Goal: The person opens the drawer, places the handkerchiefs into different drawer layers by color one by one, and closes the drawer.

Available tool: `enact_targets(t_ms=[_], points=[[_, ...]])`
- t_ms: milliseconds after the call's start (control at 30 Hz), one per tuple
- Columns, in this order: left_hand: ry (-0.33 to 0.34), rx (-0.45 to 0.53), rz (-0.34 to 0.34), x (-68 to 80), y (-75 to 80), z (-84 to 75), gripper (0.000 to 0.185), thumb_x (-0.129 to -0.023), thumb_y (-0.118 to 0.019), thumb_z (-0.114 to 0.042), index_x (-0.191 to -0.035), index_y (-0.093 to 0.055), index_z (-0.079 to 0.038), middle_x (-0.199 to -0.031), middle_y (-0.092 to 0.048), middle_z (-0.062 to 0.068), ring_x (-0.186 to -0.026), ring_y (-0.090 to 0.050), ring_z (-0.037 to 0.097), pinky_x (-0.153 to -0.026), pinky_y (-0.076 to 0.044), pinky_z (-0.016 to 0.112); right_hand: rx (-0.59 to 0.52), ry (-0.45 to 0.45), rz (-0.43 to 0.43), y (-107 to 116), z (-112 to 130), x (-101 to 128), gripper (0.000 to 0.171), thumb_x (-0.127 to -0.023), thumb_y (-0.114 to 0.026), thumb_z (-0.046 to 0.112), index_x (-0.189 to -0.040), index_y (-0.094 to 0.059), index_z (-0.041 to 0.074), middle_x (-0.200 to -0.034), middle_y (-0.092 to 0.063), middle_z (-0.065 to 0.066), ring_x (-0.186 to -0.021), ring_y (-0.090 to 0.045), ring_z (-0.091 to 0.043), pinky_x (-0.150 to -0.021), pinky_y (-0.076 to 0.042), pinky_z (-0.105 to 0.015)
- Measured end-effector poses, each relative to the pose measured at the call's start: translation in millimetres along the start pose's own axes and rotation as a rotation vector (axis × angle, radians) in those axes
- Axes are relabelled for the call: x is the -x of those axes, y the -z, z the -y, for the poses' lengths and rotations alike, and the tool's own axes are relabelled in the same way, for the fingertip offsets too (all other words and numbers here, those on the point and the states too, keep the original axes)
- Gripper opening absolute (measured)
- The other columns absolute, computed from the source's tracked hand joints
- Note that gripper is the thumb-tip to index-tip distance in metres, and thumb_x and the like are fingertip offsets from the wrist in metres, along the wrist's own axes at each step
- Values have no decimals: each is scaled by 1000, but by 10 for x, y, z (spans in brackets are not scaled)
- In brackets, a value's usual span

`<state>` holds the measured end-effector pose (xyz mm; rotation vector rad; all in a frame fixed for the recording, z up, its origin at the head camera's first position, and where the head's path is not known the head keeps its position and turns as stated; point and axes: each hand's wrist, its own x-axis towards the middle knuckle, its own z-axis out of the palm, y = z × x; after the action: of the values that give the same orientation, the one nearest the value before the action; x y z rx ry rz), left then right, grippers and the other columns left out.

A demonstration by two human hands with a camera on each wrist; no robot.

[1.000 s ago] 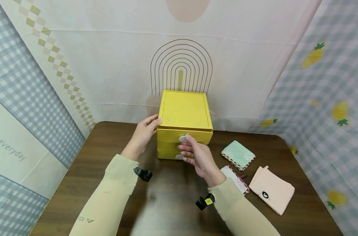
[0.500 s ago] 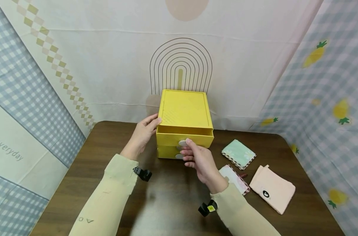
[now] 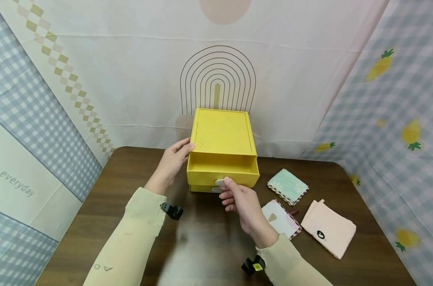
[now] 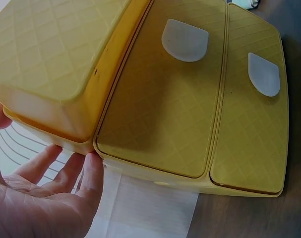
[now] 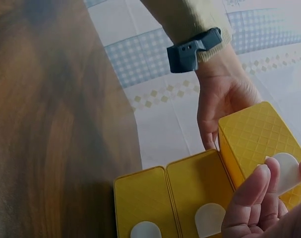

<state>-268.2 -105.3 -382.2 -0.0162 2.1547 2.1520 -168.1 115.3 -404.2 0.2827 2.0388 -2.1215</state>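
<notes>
A yellow cabinet (image 3: 223, 129) with three stacked drawers stands at the back of the table. Its top drawer (image 3: 203, 178) is pulled partly out, and the part of its inside that shows is bare. My right hand (image 3: 244, 204) pinches that drawer's white handle (image 3: 220, 182) between thumb and fingers. At the cabinet's left front edge, my left hand (image 3: 170, 162) grips the side, thumb on the top edge. In the left wrist view, its fingers (image 4: 92, 181) press against the side wall. The middle drawer (image 4: 160, 99) and bottom drawer (image 4: 252, 129) are closed, each with a white handle.
To the right of the cabinet lie a folded mint cloth (image 3: 288, 186), a folded white cloth (image 3: 281, 220) with a checked edge, and a pink cloth (image 3: 328, 230). They rest on a dark wooden table (image 3: 202, 246). A printed curtain (image 3: 137, 79) hangs close behind.
The top drawer has slid out toward me, from nearly closed to partly open. My right hand has moved back with its handle, while the left hand keeps its place on the cabinet.
</notes>
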Motion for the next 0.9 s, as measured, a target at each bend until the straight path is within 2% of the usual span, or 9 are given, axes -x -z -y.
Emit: enact_targets(t_ms=[233,600,900], points=[[-1,6,4,12,0,3,60,-91,-64,-48,-142,-50,-21,-141,-49,-1,-124,-49,16,-105,-39,39,-17,-12,2,-1,-27,88,61,-81,-67,60,-95,-71,1,-80,-66,-9,-65,-57,-18,-57,-51,-26],[-10,19,18,8,7,18,59,-92,-63,-46,-143,-50,-19,-142,-48,1,-125,-48,18,-107,-37,40,5,20,-11,-17,-87,265,59,-84,-65,58,-94,-71,0,-78,-66,-9,-63,-56,-18,-54,-49,-26],[-19,19,7,23,-13,13,59,-93,-62,-46,-143,-49,-19,-142,-48,1,-125,-48,17,-106,-38,37,-11,22,1,-10,-111,352,55,-87,-66,53,-93,-72,-1,-76,-67,-9,-60,-56,-16,-52,-48,-25]])
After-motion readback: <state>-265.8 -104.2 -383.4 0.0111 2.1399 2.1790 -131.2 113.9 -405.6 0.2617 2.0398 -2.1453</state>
